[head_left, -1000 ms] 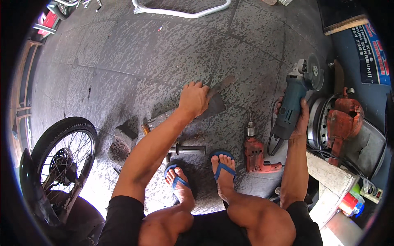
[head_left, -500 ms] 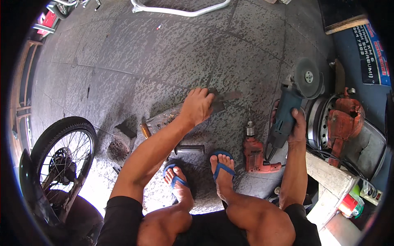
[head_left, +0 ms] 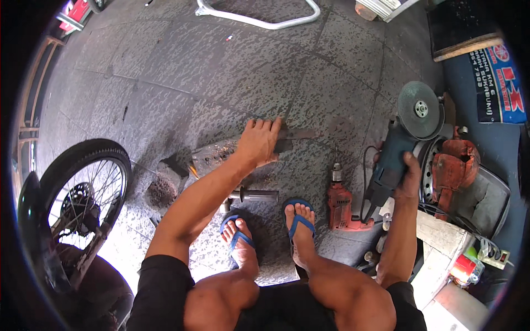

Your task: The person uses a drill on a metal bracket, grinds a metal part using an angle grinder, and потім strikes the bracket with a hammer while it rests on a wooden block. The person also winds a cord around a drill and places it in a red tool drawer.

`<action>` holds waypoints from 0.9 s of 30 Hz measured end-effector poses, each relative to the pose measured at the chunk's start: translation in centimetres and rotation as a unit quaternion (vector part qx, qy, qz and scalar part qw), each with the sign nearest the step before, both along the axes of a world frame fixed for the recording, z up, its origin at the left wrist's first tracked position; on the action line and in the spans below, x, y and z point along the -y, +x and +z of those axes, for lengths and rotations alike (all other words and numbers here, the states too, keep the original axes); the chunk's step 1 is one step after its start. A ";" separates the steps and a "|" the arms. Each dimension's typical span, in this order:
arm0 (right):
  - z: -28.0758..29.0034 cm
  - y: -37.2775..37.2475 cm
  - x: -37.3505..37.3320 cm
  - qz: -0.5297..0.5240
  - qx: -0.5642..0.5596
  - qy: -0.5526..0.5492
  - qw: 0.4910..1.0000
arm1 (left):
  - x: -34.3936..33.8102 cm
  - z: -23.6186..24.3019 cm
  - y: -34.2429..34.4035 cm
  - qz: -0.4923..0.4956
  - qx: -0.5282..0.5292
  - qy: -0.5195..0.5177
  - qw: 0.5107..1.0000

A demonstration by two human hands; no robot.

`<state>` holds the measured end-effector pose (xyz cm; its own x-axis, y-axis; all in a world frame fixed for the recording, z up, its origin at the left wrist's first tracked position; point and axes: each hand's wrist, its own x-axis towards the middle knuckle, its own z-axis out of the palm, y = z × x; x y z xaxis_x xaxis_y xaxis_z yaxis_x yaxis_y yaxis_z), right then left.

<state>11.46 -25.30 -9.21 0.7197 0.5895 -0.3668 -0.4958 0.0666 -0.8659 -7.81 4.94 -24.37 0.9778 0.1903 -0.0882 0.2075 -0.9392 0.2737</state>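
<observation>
Angle grinder (head_left: 391,163), blue-green, is held by the right hand (head_left: 407,181) at the right of the frame, its body tilted and its round disc (head_left: 411,102) up toward the upper right. The right hand's fingers are wrapped around the grinder's body, the thumb showing along the right side. A dark cable (head_left: 364,182) loops beside the tool at its left.

Near the middle of the frame, the left hand (head_left: 257,144) is bent over a flat dark metal strip (head_left: 301,134), which juts out to its right. The fingers look curled and close together, but their undersides are hidden, so I cannot tell whether they grip the strip or only rest on it. Left of that hand lies a worn block (head_left: 212,157) strewn with small bits, and below it a grey cylindrical handle (head_left: 260,196).

A red drill (head_left: 342,207) lies on the floor (head_left: 165,99) between the right foot and the grinder, its chuck pointing up the frame. Blue sandals (head_left: 301,220) are on both feet at lower centre. A spoked wheel (head_left: 49,182) stands at lower left, a bent white tube (head_left: 270,25) lies at the top, and a pale wooden surface (head_left: 439,231) is at lower right, below a red metal part (head_left: 454,165).
</observation>
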 end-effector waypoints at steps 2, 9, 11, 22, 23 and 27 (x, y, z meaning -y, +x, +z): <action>1.7 -0.4 0.5 -0.009 -0.028 0.016 0.999 | -0.6 -0.2 -1.1 0.003 0.003 0.002 1.000; 8.1 -2.7 -1.8 -0.041 0.076 -0.013 0.996 | -0.3 -2.7 -3.4 0.106 0.114 -0.019 0.988; 9.3 -2.7 -2.5 -0.021 0.098 0.001 0.995 | 0.0 -2.3 -2.7 0.139 0.056 -0.008 0.989; 3.4 -0.5 -5.2 -0.011 0.051 0.013 0.999 | -0.3 -2.6 -2.1 0.097 0.052 -0.026 0.994; 1.9 -0.3 -5.1 -0.005 0.037 0.017 0.999 | -0.1 -3.1 -2.0 0.090 0.075 -0.026 0.993; -1.7 -0.5 -3.9 0.045 -0.025 -0.042 0.998 | 0.0 -2.3 -3.1 0.102 0.078 -0.034 0.991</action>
